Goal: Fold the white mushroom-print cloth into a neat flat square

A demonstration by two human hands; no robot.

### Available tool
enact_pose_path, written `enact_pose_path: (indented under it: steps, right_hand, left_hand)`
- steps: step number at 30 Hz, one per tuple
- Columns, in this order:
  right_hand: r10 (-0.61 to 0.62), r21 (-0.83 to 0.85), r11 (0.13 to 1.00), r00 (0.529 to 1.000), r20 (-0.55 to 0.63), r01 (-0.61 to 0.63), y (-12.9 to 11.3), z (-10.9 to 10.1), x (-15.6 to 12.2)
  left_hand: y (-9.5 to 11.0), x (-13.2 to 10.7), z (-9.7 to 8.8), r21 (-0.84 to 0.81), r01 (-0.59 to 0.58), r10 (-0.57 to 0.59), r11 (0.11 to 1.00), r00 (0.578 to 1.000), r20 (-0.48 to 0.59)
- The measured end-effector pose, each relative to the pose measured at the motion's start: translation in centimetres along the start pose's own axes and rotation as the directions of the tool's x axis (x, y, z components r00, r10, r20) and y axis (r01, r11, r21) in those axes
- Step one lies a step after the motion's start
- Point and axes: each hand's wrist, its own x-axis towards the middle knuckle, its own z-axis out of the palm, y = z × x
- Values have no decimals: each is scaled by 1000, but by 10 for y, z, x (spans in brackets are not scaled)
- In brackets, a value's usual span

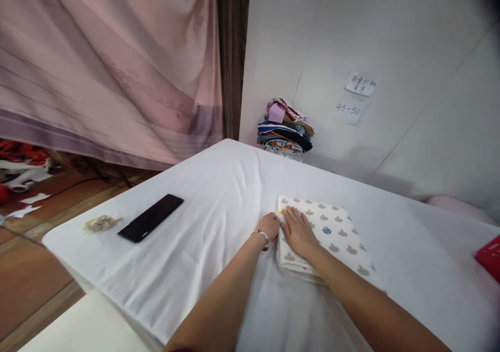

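Observation:
A folded cream cloth with grey printed shapes (pixel 336 229) lies on the white-covered table (pixel 219 185). My right hand (pixel 299 231) rests flat on the cloth's left part, fingers stretched out. My left hand (pixel 269 226), with a bracelet at the wrist, sits at the cloth's left edge with its fingers curled against the fabric; I cannot make out whether it grips the edge.
A black phone (pixel 151 217) and a small beige crumpled tuft (pixel 100 223) lie at the table's left. A stack of folded colourful clothes (pixel 286 129) stands at the far corner by the wall. A red item (pixel 490 255) shows at the right edge. Pink curtain at left.

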Motion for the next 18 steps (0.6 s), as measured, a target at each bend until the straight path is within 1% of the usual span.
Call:
enact_pose_path:
  steps: [3, 6, 8, 10, 14, 16, 18]
  right_hand:
    - [8, 1, 1000, 1000, -5, -8, -1, -3, 0]
    - [11, 33, 999, 999, 48, -12, -8, -7, -8]
    - [-33, 56, 998, 997, 67, 29, -17, -8, -21]
    - [-88, 59, 995, 995, 39, 85, -28, -7, -41]
    - [-196, 30, 980, 979, -49, 197, -49, 2, -81]
    - [-232, 11, 972, 969, -86, 234, -56, 8, -93]
    - [-232, -4, 972, 966, -117, 233, -59, 12, -98]
  left_hand:
    - [-2, 3, 1, -54, 20, -17, 998, 999, 48]
    - [-3, 4, 1, -95, 37, -31, 995, 997, 69]
    - [-4, 4, 0, -116, 53, -44, 992, 996, 83]
    - [-4, 2, -1, -130, 65, -54, 989, 995, 88]
    - [-2, 1, -2, -138, 58, -54, 989, 998, 31]
    - [-1, 1, -2, -135, 47, -49, 990, 999, -8]
    - [-1, 2, -1, -131, 36, -41, 991, 998, -37]
